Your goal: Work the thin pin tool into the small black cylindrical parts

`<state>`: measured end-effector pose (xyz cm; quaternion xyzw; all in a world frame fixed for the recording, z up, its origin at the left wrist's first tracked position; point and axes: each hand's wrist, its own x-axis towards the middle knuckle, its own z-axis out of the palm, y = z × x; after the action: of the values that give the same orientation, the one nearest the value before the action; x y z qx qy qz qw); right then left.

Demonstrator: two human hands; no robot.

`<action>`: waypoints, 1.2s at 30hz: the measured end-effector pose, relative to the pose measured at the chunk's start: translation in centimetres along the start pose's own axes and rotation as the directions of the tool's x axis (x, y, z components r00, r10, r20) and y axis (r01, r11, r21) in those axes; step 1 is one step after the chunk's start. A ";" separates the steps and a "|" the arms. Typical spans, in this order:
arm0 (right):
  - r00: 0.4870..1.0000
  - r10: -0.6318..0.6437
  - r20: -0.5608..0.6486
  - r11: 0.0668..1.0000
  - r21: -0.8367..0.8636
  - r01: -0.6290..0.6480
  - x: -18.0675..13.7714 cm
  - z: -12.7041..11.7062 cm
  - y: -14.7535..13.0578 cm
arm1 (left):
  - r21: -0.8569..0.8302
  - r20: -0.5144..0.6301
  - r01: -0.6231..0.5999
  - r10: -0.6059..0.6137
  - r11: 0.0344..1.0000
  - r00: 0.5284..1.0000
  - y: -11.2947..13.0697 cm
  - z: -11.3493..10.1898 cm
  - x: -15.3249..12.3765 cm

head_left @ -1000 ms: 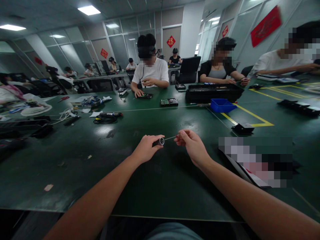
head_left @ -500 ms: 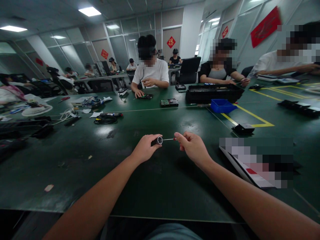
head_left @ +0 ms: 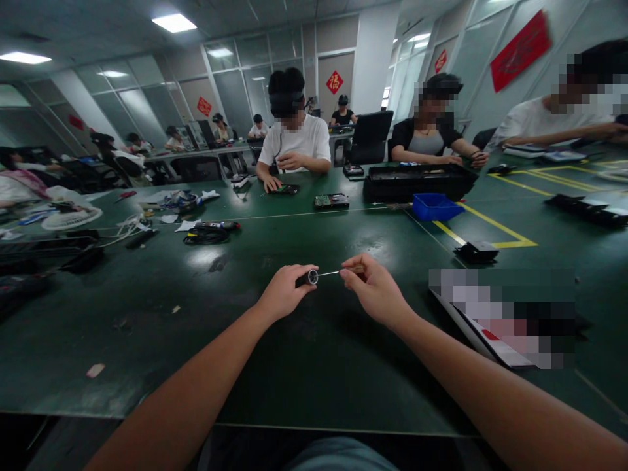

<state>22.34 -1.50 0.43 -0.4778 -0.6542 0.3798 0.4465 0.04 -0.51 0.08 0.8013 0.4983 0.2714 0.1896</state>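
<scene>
The left hand (head_left: 283, 292) grips a black, silver-rimmed cylinder (head_left: 308, 278); the right hand (head_left: 377, 292) pinches a thin, silver-shafted tool (head_left: 330, 273) pointing left.

A short black cylinder (head_left: 309, 279) with a silvery ring around its end face sits in the left hand (head_left: 284, 293), that end turned toward the camera. A thin tool (head_left: 328, 273) with a straight metal shaft and a brownish handle, partly hidden by the right hand (head_left: 377, 289), lies nearly level, its tip at the ring's edge; contact is unclear.
</scene>
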 end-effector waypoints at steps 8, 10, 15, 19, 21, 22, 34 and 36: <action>0.998 0.035 0.053 0.999 0.002 -0.035 -0.3 -0.1 -1.1 | -0.005 0.015 0.018 -0.018 1.000 1.000 0.1 0.0 0.0; 0.998 0.051 0.048 0.998 0.035 -0.053 -0.3 -0.1 -1.2 | -0.003 0.019 0.016 -0.016 1.000 1.000 0.1 0.0 0.0; 0.995 0.096 0.027 0.995 -0.011 -0.095 -0.4 0.0 -1.5 | -0.003 0.021 0.009 -0.009 1.000 1.000 0.1 0.0 -0.1; 0.997 0.079 0.024 0.995 0.056 -0.080 -0.4 -0.1 -1.5 | 0.000 0.015 0.015 -0.015 1.000 1.000 -0.1 0.1 -0.1; 0.997 0.071 0.031 0.993 0.093 -0.073 -0.3 0.0 -1.2 | 0.005 0.016 0.017 -0.017 1.000 1.000 0.0 0.2 0.0; 0.998 0.063 0.031 0.992 0.105 -0.066 -0.3 0.0 -1.1 | 0.006 0.019 0.016 -0.016 1.000 1.000 0.0 0.2 0.0; 0.978 0.186 -0.092 0.860 0.496 -0.117 0.2 0.7 0.0 | -0.027 -0.030 -0.001 0.000 1.000 1.000 0.4 -0.2 0.1; 0.964 0.245 -0.100 0.828 0.540 -0.154 0.4 0.7 0.2 | -0.015 -0.044 -0.055 0.055 0.998 0.998 0.2 -0.2 0.2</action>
<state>21.65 -1.12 0.15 -0.4324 -0.4319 0.5484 0.5707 0.09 -0.39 0.40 0.8072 0.4778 0.2978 0.1776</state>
